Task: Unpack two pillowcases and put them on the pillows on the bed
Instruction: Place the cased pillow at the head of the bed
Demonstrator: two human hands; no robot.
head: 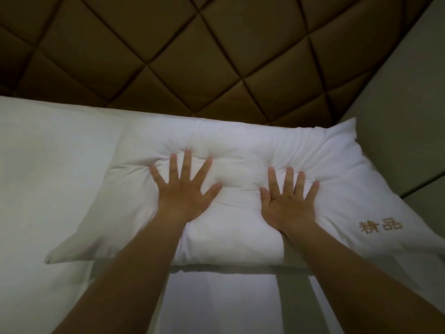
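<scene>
The left hand (pixel 185 191) and right hand (pixel 287 201) lie flat with fingers spread, apart from each other and holding nothing. Both press into the middle of the white pillow (pixel 240 145), which lies on the bed (pixel 48 165) against the padded headboard (pixel 216 56). It dents deeply, so it is likely soft and light; the limp left corner (pixel 62 251) looks easiest to pinch
</scene>
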